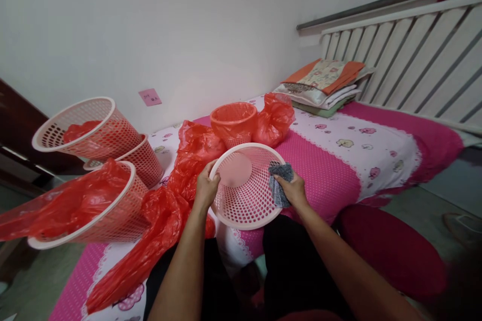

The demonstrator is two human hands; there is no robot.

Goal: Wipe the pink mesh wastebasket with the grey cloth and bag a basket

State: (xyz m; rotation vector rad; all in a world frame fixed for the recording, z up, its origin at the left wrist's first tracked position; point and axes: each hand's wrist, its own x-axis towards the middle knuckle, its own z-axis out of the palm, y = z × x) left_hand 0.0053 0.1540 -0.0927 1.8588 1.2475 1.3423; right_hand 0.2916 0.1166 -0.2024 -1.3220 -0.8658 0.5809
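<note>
A pale pink perforated plastic basket [246,205] is tilted in front of me, its mouth facing me. My left hand [206,186] grips its left rim, thumb over the edge. At the right rim, my right hand [295,188] is closed on a grey cloth [279,185], which lies against the basket's edge. Just behind stands another basket lined with a red plastic bag [234,118]. Bunched red bags [199,145] lie beside it on the left, and a puffed red bag [274,120] sits to its right.
More pink baskets [130,210] with red plastic in them lean at the left of the bed [324,165]. Folded bedding [326,83] is stacked near the white radiator [406,55]. A dark red round stool [391,251] stands at lower right. A pink note [149,97] is on the wall.
</note>
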